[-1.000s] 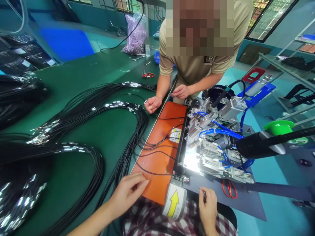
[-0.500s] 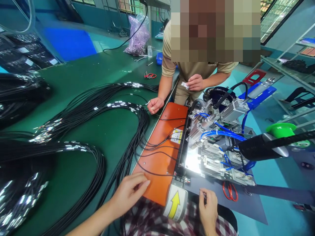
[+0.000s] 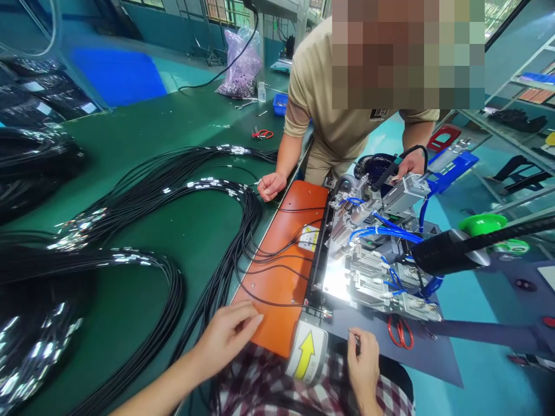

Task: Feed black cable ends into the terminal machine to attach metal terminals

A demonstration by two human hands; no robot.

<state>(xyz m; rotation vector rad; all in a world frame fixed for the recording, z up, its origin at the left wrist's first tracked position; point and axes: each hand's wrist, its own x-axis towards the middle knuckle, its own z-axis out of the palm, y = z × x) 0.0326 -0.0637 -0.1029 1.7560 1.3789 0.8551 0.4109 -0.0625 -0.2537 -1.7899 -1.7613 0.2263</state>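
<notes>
"Cables [image 3: 251,216], thin and black, lie in a thick bundle on the green table [image 3: 202,237] ahead of me, bending down along its edge. Several strands leave the bundle and cross an orange board [image 3: 273,289] to a metal machine [image 3: 366,257] on my right."

"Where are your hands?"

"My left hand [image 3: 228,332] is at the near end of the board, just on my side of the closest strand. Its fingers curl loosely, with a narrow gap by the thumb; I can't tell whether anything is tucked inside. My right hand [image 3: 363,358] is over the plaid clothes [image 3: 254,381] on my lap, fingers bent, thumb close to them. Something dark shows between; object or shadow, I can't tell."

"And between your hands?"

"A white sign [image 3: 306,353] with a yellow arrow pointing away from me. Red scissor handles [image 3: 401,332] show beyond my right hand, beside the machine."

"Is anyone else there?"

"Someone in a beige shirt [image 3: 307,78] stands across from me. One of their hands [image 3: 272,186] is closed at the board's far corner, near a silver cable tip [image 3: 259,181]; the other [image 3: 410,164] is behind the machine. Farther along the table sits a purple bag [image 3: 240,66]."
</notes>
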